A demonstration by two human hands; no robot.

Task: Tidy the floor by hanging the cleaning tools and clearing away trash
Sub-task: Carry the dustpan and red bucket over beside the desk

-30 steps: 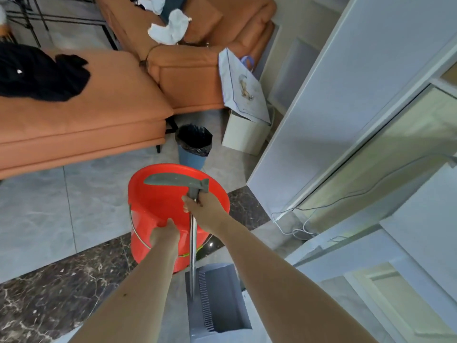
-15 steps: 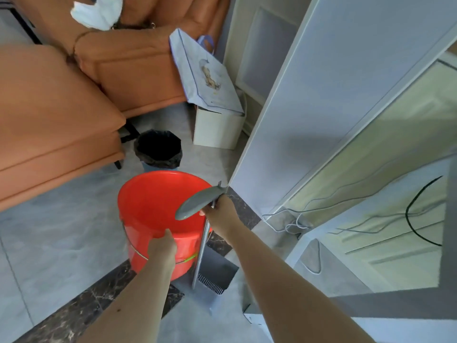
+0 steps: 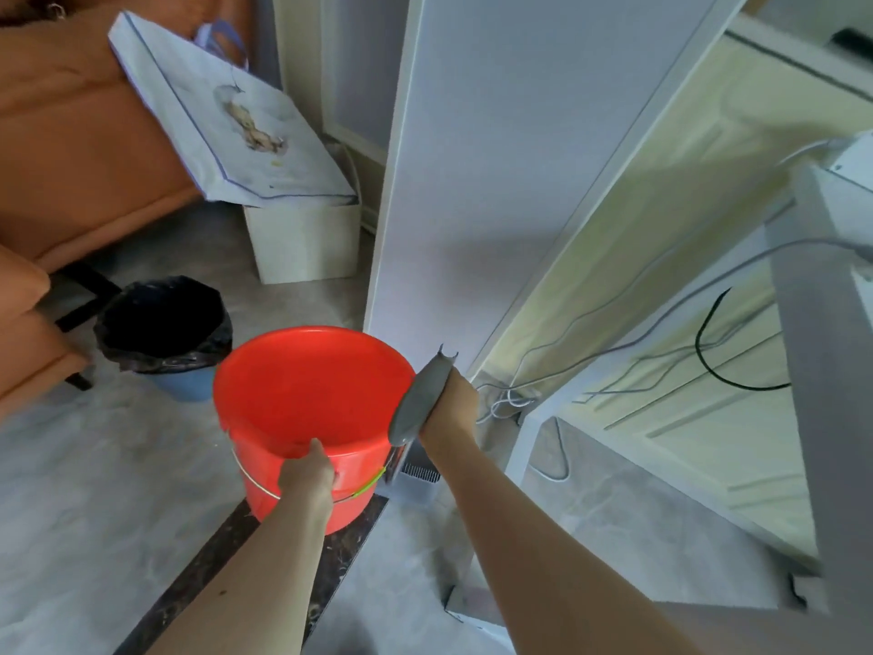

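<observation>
A red plastic bucket [image 3: 312, 390] with a wire handle hangs above the floor, and my left hand [image 3: 306, 475] grips its near rim. My right hand [image 3: 449, 408] is closed on the grey handle top of a long-handled dustpan [image 3: 420, 401], just right of the bucket. The dustpan's grey pan [image 3: 418, 482] shows low down between bucket and right forearm; its shaft is mostly hidden. A small blue bin with a black trash bag [image 3: 163, 323] stands on the floor to the left of the bucket.
An orange sofa [image 3: 71, 148] fills the upper left. A white paper bag [image 3: 226, 120] leans on a cream box [image 3: 302, 243] beside it. A white door panel [image 3: 496, 158] rises straight ahead. Loose cables [image 3: 510, 399] lie on the floor by the pale doorframe at right.
The view has swung to the right, toward the white panel and doorway. The dustpan handle has turned from lying across the bucket to pointing away beside its right rim. Both hands keep their hold.
</observation>
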